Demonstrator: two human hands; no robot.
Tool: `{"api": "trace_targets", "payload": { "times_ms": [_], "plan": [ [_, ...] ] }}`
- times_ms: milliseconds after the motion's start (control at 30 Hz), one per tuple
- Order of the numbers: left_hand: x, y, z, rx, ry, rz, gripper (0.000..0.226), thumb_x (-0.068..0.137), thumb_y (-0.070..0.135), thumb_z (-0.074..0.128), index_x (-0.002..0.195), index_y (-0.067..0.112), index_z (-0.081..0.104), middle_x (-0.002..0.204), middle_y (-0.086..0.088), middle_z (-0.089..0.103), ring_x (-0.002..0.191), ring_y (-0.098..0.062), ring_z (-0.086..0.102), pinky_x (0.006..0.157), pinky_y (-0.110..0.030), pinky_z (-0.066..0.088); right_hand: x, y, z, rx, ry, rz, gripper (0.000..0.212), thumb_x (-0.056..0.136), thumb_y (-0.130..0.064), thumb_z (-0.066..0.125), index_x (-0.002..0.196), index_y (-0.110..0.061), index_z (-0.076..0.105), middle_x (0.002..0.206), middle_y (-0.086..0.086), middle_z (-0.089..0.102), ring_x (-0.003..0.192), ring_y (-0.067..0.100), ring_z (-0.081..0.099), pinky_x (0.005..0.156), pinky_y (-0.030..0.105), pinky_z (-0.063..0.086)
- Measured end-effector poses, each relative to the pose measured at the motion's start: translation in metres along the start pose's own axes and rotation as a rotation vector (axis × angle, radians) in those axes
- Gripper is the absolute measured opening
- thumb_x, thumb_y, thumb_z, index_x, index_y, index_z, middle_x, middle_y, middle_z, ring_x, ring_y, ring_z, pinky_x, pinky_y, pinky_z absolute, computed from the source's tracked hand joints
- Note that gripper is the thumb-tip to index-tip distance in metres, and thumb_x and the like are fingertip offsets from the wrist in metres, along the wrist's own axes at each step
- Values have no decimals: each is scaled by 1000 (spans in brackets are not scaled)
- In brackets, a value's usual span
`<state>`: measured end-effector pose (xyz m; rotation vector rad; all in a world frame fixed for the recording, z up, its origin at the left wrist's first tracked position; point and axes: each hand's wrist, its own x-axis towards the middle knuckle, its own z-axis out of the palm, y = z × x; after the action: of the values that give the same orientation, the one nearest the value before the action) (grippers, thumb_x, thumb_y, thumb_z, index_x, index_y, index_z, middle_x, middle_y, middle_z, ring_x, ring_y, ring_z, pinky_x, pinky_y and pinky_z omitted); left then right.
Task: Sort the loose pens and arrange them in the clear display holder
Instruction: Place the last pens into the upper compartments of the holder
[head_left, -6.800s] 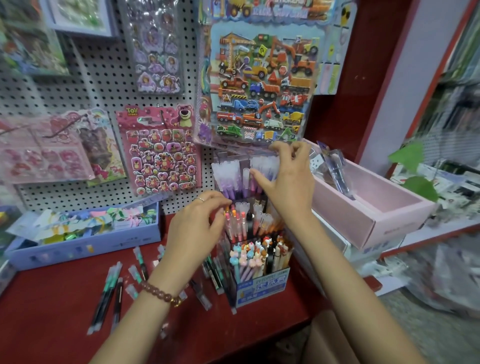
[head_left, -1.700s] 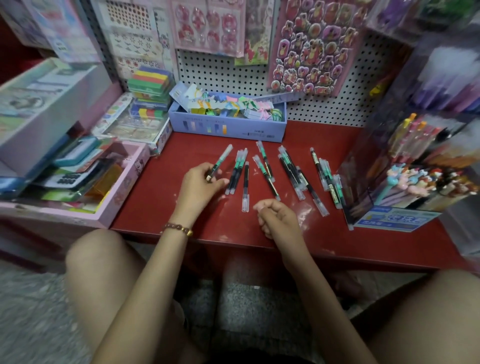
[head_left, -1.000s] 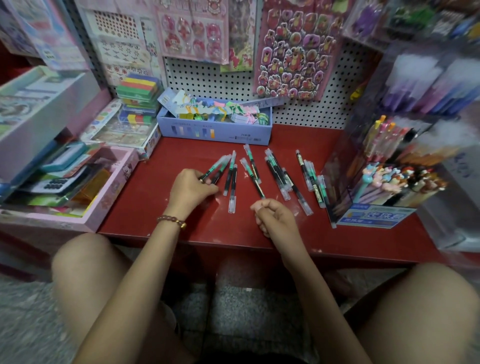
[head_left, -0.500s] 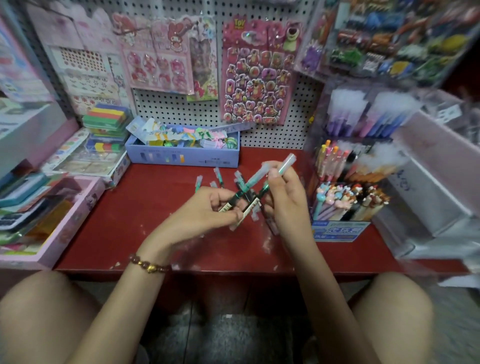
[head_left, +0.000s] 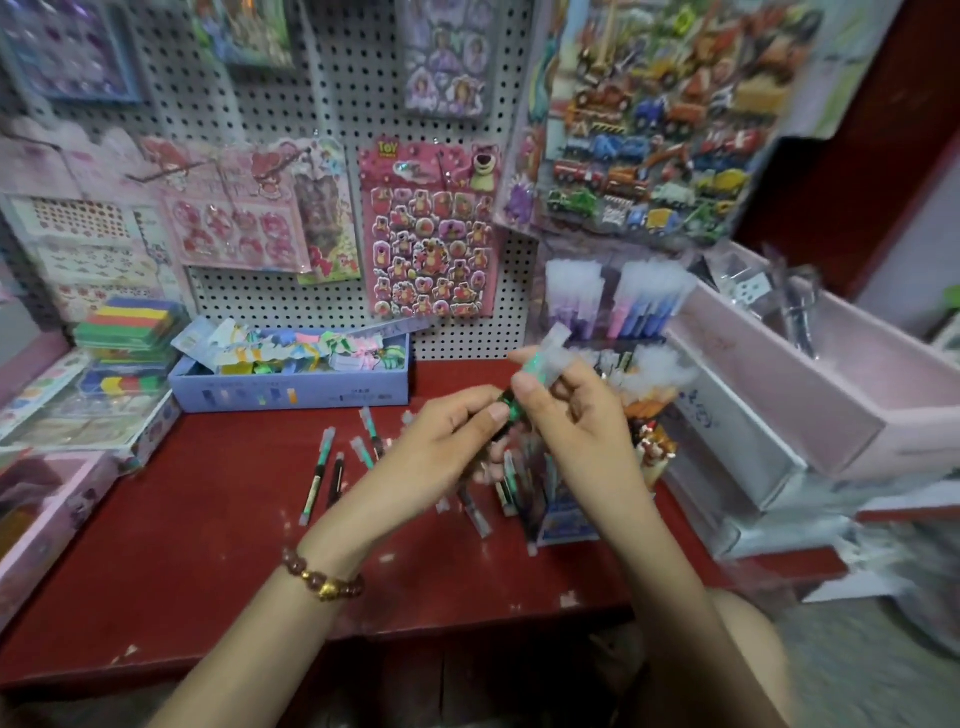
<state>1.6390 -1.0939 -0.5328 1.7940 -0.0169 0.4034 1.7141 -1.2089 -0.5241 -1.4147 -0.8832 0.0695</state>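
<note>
Red counter (head_left: 197, 561) carries a blue box of bookmarks (head_left: 291, 384) at the back, against a pegboard (head_left: 322, 93) hung with sticker sheets. Loose green-and-black pens (head_left: 318, 480) lie scattered on the counter left of and beneath the hands. The clear display holder (head_left: 618, 332), packed with pens, stands just behind the right hand, partly hidden by it. The right hand (head_left: 566, 410) and left hand (head_left: 447, 447) meet above the counter, fingers of both pinched on one green pen (head_left: 535, 371) tilted up toward the holder.
</note>
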Motion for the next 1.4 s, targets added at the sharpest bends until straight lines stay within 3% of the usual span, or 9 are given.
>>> {"api": "trace_targets", "payload": {
  "times_ms": [67, 200, 433, 667, 867, 1100, 1200, 1300, 1400],
  "plan": [
    [10, 6, 2, 7, -44, 46, 33, 93, 25, 42, 87, -5, 53, 61, 1, 49, 51, -4, 51, 50, -12, 39, 9, -7, -11, -59, 19, -41, 13, 92, -19, 60, 88, -6, 62, 67, 1, 56, 61, 3, 52, 57, 19, 43],
    [38, 13, -4, 145, 11, 92, 29, 91, 44, 50, 92, 19, 65, 80, 3, 61, 73, -15, 57, 71, -29, 45, 42, -27, -40, -187, 196, -129, 29, 93, -31, 55, 76, -7, 56, 61, 14, 50, 57, 10, 46, 55, 30, 37],
    [87, 35, -15, 304, 259, 191, 26, 93, 11, 54, 116, 22, 56, 103, -12, 59, 92, -26, 58, 85, -38, 48, 127, -52, -86, -315, 538, -344, 21, 96, -24, 53, 78, -13, 54, 63, -7, 47, 56, -3, 41, 56, 19, 32],
    [116, 46, -15, 538, 135, 144, 53, 97, 26, 47, 146, 24, 30, 77, -9, 58, 55, -11, 42, 52, -27, 33, 160, -42, -79, -701, 152, -163, 44, 94, -34, 56, 58, -18, 36, 53, -2, 33, 48, 12, 31, 50, 31, 23],
    [124, 45, -11, 656, 79, 91, 54, 98, 32, 43, 148, 21, 25, 82, 1, 58, 67, -12, 49, 59, -28, 35, 165, -29, -68, -768, -115, -22, 42, 92, -35, 59, 59, -14, 41, 51, -3, 34, 46, 13, 32, 50, 29, 24],
    [127, 54, -7, 556, 107, 99, 59, 100, 24, 41, 151, 18, 14, 151, -1, 33, 131, -18, 41, 97, -19, 31, 172, -25, -54, -721, -103, 42, 30, 94, -32, 53, 71, -14, 44, 59, -3, 43, 51, 12, 38, 49, 28, 26],
    [131, 52, -6, 508, 109, 91, 57, 100, 20, 40, 151, 22, 15, 135, -3, 52, 98, -21, 61, 83, -30, 46, 173, -25, -49, -744, -85, 36, 24, 94, -31, 52, 80, -12, 48, 62, -3, 44, 55, 13, 40, 50, 29, 29],
    [133, 47, -7, 521, 129, 89, 51, 99, 19, 40, 148, 23, 24, 82, 2, 55, 55, -8, 45, 52, -22, 37, 172, -27, -53, -694, -141, 55, 31, 93, -35, 56, 78, -9, 49, 60, 0, 41, 50, 11, 36, 45, 22, 30],
    [132, 45, -9, 505, 140, 70, 55, 99, 20, 41, 150, 17, 19, 126, -3, 55, 98, -15, 60, 77, -22, 43, 172, -27, -57, -669, -213, 71, 25, 93, -27, 58, 84, -4, 58, 69, 6, 53, 57, 13, 46, 53, 27, 44]
  ]
}}
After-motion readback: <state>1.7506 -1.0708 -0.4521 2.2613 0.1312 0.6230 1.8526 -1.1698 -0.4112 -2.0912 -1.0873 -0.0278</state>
